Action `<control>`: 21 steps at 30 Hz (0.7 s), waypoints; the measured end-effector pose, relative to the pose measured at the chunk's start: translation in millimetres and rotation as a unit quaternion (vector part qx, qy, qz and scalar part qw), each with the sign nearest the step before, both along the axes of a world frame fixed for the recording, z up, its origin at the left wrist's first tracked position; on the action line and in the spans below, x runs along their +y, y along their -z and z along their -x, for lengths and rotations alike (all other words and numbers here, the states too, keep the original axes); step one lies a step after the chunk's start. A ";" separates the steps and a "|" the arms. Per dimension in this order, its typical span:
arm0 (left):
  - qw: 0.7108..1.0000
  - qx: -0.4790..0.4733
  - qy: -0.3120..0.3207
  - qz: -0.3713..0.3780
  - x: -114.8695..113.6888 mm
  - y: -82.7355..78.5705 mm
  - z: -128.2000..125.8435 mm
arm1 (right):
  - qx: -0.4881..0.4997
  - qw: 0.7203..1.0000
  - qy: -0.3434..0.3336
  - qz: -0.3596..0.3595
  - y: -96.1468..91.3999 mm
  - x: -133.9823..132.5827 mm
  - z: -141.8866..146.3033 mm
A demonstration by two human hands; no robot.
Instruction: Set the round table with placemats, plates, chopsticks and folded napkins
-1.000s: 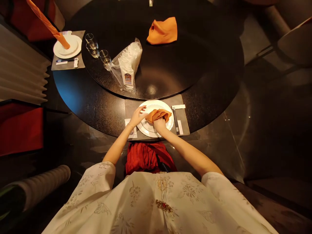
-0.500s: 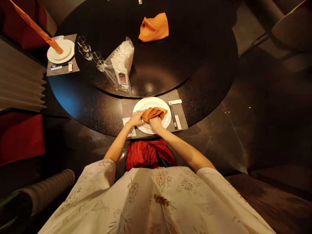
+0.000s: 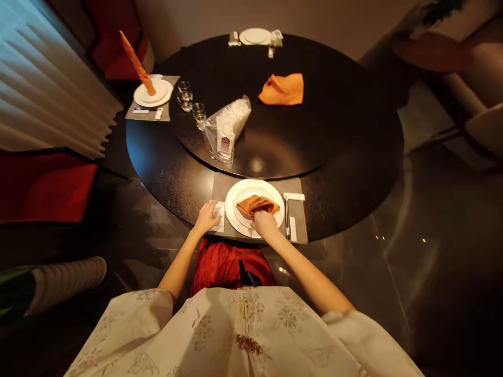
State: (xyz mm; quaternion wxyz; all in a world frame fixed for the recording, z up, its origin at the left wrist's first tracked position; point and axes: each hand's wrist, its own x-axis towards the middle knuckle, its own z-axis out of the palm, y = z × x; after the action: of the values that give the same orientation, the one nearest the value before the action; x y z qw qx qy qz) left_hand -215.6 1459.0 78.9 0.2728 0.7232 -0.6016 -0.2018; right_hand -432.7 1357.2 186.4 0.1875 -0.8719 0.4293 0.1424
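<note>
While an orange cloth napkin [image 3: 257,206] lies bunched on the white plate [image 3: 231,209], the right hand [image 3: 265,224] sits at the plate's 5 o'clock, fingers curled onto the napkin's near edge (can't tell if that's an actual pinch). Left hand [image 3: 206,217] is loosely spread at 9 o'clock, on a white paper card [image 3: 218,219] just off the plate. Chopsticks [image 3: 287,217] lie around 3 o'clock on the grey placemat [image 3: 301,209]. Further out on the dark round bench [image 3: 165,167], another orange napkin [image 3: 282,90] sits on the turntable [image 3: 298,141] around 1 o'clock.
</note>
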 end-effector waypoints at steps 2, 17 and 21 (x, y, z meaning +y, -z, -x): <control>0.995 0.031 -0.090 0.007 39.2 7.5 -19.3 | 0.027 0.999 -0.021 -0.019 -21.5 5.0 -0.7; 0.970 0.083 -0.218 -0.064 146.1 20.3 -256.4 | -0.294 0.881 0.328 0.171 -52.5 -208.6 -222.9; 0.977 0.105 -0.169 -0.077 101.2 18.0 -296.9 | -0.331 0.815 0.430 0.204 -36.3 -288.8 -209.4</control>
State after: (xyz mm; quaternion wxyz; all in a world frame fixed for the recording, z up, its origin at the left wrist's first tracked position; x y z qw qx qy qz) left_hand 81.3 1560.1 60.9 0.3080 0.8079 -0.4212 -0.2739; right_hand -223.3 1068.4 222.8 0.1780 -0.6113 0.6915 -0.3412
